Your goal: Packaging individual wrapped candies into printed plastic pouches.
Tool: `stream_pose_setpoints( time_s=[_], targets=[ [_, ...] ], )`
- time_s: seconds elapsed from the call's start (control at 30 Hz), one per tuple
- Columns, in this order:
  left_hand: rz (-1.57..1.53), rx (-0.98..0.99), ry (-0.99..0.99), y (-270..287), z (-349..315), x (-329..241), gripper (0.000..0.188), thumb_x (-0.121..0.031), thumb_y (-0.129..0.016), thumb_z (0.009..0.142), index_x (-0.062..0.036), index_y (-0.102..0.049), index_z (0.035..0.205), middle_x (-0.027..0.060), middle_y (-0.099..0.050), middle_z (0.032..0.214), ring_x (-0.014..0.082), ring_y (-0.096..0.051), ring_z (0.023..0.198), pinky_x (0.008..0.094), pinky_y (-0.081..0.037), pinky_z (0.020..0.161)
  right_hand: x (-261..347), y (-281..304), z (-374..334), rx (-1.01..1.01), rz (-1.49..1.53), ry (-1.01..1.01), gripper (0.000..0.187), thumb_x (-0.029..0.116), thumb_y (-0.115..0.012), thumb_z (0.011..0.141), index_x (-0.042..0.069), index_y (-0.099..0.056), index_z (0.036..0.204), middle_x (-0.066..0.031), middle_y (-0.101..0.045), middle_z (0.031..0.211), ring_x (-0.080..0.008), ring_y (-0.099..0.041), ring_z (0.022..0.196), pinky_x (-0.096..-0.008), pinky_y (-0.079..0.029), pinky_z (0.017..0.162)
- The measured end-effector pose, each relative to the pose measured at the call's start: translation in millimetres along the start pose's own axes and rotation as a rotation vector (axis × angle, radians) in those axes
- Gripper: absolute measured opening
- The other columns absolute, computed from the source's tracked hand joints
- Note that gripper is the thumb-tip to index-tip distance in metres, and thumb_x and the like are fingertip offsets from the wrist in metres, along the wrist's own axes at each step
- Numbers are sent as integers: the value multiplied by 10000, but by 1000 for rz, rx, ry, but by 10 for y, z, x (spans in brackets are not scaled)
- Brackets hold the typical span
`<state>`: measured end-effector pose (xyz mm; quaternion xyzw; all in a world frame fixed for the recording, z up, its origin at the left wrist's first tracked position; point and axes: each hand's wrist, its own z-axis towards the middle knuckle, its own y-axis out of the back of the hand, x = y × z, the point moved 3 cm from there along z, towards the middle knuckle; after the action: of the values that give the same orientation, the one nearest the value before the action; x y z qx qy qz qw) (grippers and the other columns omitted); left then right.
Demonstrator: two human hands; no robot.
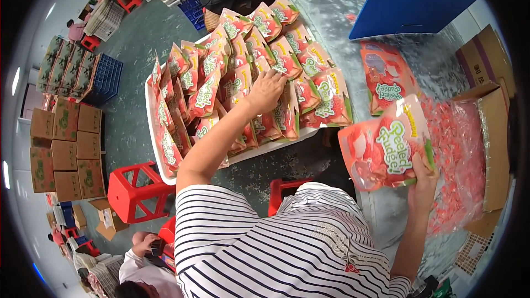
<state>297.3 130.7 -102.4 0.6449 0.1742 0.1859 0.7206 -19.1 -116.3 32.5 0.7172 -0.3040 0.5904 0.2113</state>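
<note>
My right hand [423, 179] grips the lower right edge of a red and pink snack pouch [381, 146], its printed front turned up above the metal table. To the left, a white plastic crate [157, 149] is packed with upright and leaning pouches of the same kind. My left hand [266, 91] reaches over the crate's middle, with curled fingers at the top of one pouch [284, 111]; its thumb is mostly hidden. Another flat pouch [388, 72] rests on the table beyond the one in my right hand.
On the right, many small red-wrapped pieces [455, 160] lie in clear plastic inside an open carton [497, 149]. A blue panel [411, 0] stands at the far right. Red stools [135, 190] and stacked cartons [66, 149] are left. A seated person [146, 270] is at lower left.
</note>
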Motion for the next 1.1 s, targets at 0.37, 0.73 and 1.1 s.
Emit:
stream_pose_setpoints(
  time_s=[0.37, 0.73, 1.1],
  targets=[
    [88, -42, -46, 553, -262, 359, 97, -103, -580, 674, -78, -669, 702, 76, -620, 889, 257, -527, 999, 409, -375, 933, -150, -1110, 657, 197, 203, 23, 320, 86, -573, 937, -11, -560, 1241, -75, -666, 1059, -123, -661, 842, -266, -551, 720],
    [-156, -243, 70, 848, -537, 399, 155, 57, -575, 642, -64, -629, 723, 94, -593, 866, 314, -539, 1022, 401, -476, 861, -1296, -2357, 1080, 520, -193, -181, 265, 180, -600, 915, -39, -616, 1063, -93, -678, 898, -131, -619, 799, -292, -488, 682],
    [-315, -161, -100, 703, 84, -278, 380, 47, -558, 752, -20, -616, 1122, 154, -614, 1136, 365, -512, 1161, 504, -350, 1038, -1134, -788, 526, 396, -98, -175, 327, 228, -519, 985, -43, -570, 1161, -150, -670, 1011, -196, -683, 831, -292, -541, 710]
  ],
)
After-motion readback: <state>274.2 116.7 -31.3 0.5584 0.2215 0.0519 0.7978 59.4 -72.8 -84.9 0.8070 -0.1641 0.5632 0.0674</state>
